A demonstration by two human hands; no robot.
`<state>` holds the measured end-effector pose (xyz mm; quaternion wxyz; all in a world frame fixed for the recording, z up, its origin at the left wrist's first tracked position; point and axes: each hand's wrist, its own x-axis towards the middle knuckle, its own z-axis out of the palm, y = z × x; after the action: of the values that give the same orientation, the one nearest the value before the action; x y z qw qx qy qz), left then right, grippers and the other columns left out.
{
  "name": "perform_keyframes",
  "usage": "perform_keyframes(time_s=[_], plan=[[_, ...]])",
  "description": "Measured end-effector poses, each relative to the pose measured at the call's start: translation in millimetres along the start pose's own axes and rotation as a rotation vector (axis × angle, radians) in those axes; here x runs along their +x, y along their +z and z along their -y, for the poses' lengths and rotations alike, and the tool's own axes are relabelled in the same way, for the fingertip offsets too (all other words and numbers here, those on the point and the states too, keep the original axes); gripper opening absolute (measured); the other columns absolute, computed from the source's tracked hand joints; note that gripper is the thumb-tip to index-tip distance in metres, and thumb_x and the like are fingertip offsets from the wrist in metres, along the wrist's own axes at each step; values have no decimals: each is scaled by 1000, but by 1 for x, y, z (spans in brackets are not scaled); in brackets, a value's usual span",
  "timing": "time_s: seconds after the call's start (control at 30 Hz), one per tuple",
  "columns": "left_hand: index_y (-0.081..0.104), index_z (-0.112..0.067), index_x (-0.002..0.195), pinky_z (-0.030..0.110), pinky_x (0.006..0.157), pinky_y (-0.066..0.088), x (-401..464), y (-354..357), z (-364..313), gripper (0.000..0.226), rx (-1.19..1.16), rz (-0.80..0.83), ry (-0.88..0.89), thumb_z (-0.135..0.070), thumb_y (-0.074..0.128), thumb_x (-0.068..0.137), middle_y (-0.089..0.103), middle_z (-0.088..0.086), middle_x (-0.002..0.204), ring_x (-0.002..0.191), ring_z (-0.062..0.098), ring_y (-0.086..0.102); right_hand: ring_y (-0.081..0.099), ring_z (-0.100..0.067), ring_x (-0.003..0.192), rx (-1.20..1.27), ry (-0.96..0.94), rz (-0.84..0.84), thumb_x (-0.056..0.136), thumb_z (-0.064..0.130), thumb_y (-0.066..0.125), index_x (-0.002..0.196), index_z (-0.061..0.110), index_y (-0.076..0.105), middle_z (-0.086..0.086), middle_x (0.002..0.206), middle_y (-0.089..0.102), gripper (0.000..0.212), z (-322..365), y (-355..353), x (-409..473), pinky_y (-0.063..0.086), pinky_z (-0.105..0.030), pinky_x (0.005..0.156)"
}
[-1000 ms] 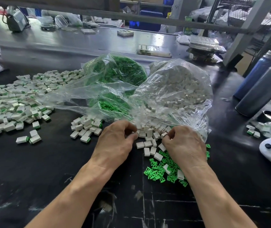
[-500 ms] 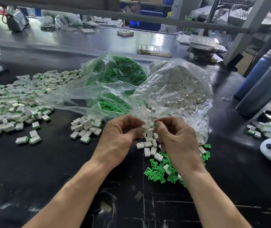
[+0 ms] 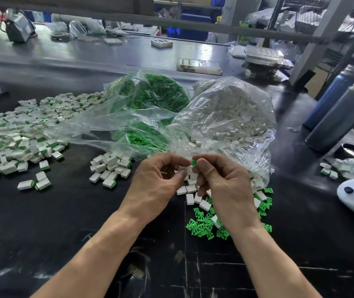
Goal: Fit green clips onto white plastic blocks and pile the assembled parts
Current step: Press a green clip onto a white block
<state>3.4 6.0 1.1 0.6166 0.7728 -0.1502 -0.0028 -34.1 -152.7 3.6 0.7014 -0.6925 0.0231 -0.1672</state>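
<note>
**Clip lifted, about to meet block**

Raised off the black table since a second ago, when both hands were down among the loose parts. Now brought together just in front of the bag of white blocks, fingertips nearly touching. Right hand curled, thumb and forefinger pinched on a green clip, held at the mouth of that bag. Left hand curled too, with something white at its fingertips, probably a white block; grip partly hidden, so not certain. Clip not yet seated. Likely next: pressing the two together, then dropping the finished piece.

Loose green clips lying nearer than the bag, under the right wrist. Small pile of assembled parts to the left of the bag; large pile farther left. Bag of green clips just left of and behind it.
</note>
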Motion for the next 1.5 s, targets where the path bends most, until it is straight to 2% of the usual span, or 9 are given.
perform_keyframes(time_s=[0.1,0.3,0.4,0.53,0.77,0.93,1.1,1.23,1.5], plan=[[74,-35,101,20,68,55,0,1,0,21,45,-22,3,-19,81,89,72,-15,84,73,9,67,57,-22,56,3,4,1,99,8,68,96,13,76,-21,75,67,11,1,1,0,52,-37,52],[74,-24,94,17,65,57,-1,-1,-3,6,-79,-18,-41,-22,79,91,78,-1,82,75,9,76,57,-18,56,51,21,15,98,8,68,96,7,75,-10,73,69,7,0,1,-2,50,-26,48],[74,-18,94,17,61,57,-1,1,-4,7,-149,-8,-57,-18,79,90,78,3,82,74,15,78,58,-18,58,64,27,1,99,6,67,96,10,76,-7,73,70,11,-1,1,-1,51,-27,50],[76,-24,89,17,62,54,-1,1,-2,8,-96,-4,-26,-21,83,86,77,-2,79,66,5,69,59,-20,57,30,10,-3,100,6,65,97,16,78,-15,74,69,16,-1,1,-1,53,-28,53],[79,-19,85,12,60,50,0,1,-3,6,-89,31,-35,-16,84,84,77,-9,77,62,-4,64,59,-19,55,-25,-5,7,97,13,72,95,18,76,-9,68,68,7,0,1,-3,52,-30,54],[79,-21,83,22,54,52,-1,-1,-3,8,-48,33,-85,-19,87,82,74,-9,71,56,0,61,60,-12,59,-99,-25,35,96,15,74,91,24,76,4,67,68,10,-1,1,-4,50,-28,57],[78,-23,82,22,54,51,-1,-2,-2,8,-28,19,-85,-23,86,84,70,-11,65,54,1,59,67,-6,75,-221,-50,67,93,22,77,92,35,76,11,83,75,13,3,1,-5,53,-30,70],[76,-25,83,20,59,47,-1,-3,2,11,27,12,-55,-32,85,83,66,-15,62,57,0,58,69,-4,87,-336,-89,87,93,22,77,89,35,77,16,88,74,14,6,-1,-5,52,-15,74],[76,-38,89,21,68,47,-4,-1,5,10,155,57,7,-32,84,86,70,-21,72,64,-4,63,67,-2,73,-331,-11,98,95,24,75,91,35,77,15,81,74,11,6,-4,-5,52,-19,67]])
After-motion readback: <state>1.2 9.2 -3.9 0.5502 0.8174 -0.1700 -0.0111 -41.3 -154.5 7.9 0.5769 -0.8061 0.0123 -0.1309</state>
